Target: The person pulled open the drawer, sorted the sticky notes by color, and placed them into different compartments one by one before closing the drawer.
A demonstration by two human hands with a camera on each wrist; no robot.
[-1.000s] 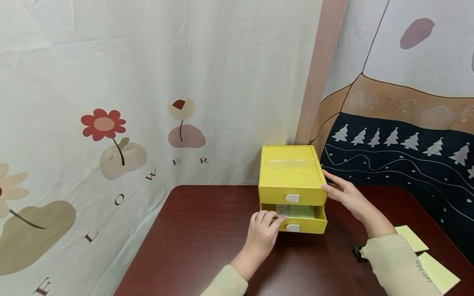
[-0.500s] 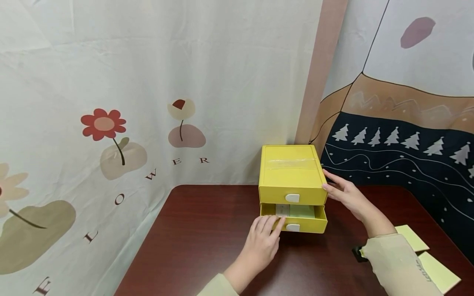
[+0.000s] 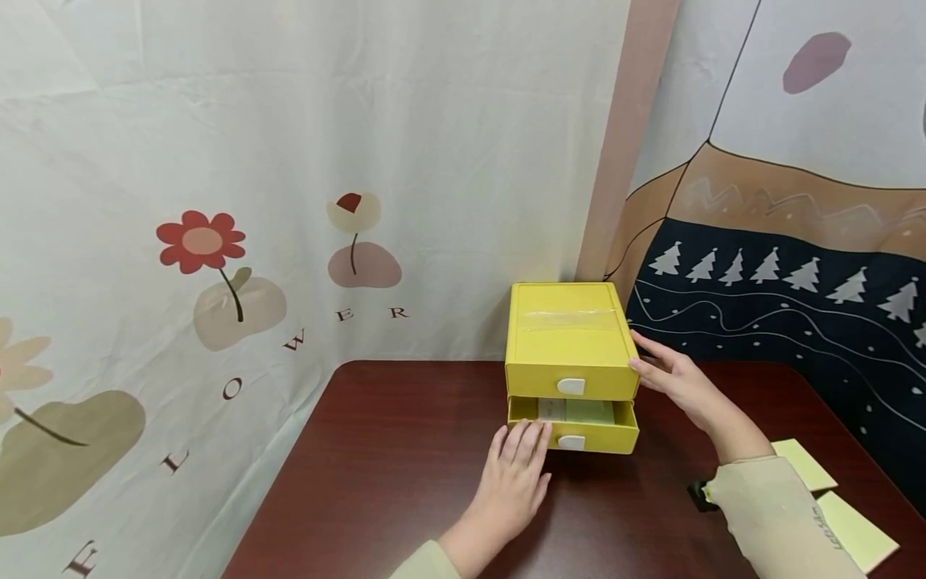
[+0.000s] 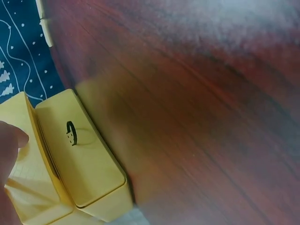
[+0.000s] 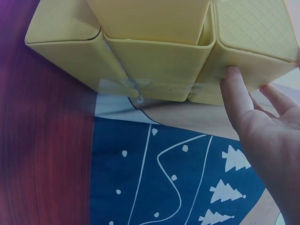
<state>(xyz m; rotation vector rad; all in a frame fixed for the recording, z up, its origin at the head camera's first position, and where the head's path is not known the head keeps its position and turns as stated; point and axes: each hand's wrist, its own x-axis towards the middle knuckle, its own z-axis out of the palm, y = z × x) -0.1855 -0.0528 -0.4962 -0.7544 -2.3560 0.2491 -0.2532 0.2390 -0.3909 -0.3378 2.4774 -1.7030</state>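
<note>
A yellow drawer cabinet (image 3: pixel 564 338) stands at the back of the table, with stacked units. One drawer (image 3: pixel 608 440) below the top one is pulled out; a pale green paper pad (image 3: pixel 589 412) and a whitish piece show inside. My left hand (image 3: pixel 502 486) lies with straight fingers against the left part of that drawer's front, beside its white handle (image 3: pixel 571 442). In the left wrist view, its fingers (image 4: pixel 9 143) overlap the pulled-out drawer. My right hand (image 3: pixel 683 394) touches the cabinet's right side near the top, fingers extended, seen also in the right wrist view.
Two pale yellow-green pads (image 3: pixel 857 531) lie on the table's right side, partly behind the right sleeve. A small black object (image 3: pixel 702 496) sits beside that sleeve. A printed curtain (image 3: pixel 434 161) hangs behind the dark red table (image 3: pixel 391 450).
My left hand's fingers have moved from over the drawer's front edge down onto its front and straightened. The drawer has shifted very slightly inward. The right hand stays at the cabinet's side.
</note>
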